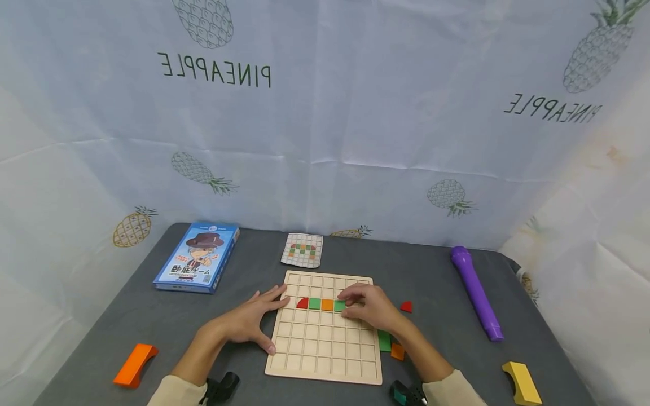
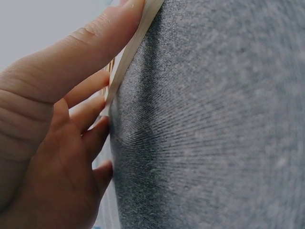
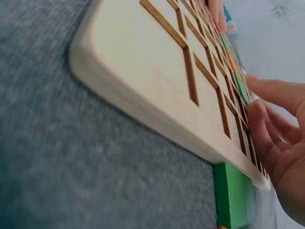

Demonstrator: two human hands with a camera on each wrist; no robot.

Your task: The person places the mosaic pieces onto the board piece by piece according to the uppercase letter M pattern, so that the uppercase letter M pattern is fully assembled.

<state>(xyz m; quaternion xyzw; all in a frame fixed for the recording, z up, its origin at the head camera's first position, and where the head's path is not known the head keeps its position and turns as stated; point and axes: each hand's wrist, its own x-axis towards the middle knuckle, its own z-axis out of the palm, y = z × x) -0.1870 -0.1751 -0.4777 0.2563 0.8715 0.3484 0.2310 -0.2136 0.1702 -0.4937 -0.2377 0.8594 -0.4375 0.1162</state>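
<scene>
A pale wooden grid board (image 1: 325, 363) lies on the dark table. One row holds a red quarter-round piece (image 1: 303, 303), a green square (image 1: 315, 304), an orange square (image 1: 327, 305) and another green square (image 1: 338, 305). My right hand (image 1: 373, 307) pinches that last green square at its cell, thumb on the near side and fingers on the far side. With fingers spread, my left hand (image 1: 249, 320) rests along the board's left edge, thumb lower down; the left wrist view shows the thumb (image 2: 95, 43) against the rim.
A small pattern card (image 1: 302, 250) lies behind the board, a blue game box (image 1: 195, 259) to its left. Right of the board are a loose red piece (image 1: 407, 307), green (image 1: 384, 340) and orange (image 1: 398, 352) blocks, a purple microphone (image 1: 476, 293) and a yellow arch (image 1: 522, 383). An orange arch (image 1: 135, 365) lies left.
</scene>
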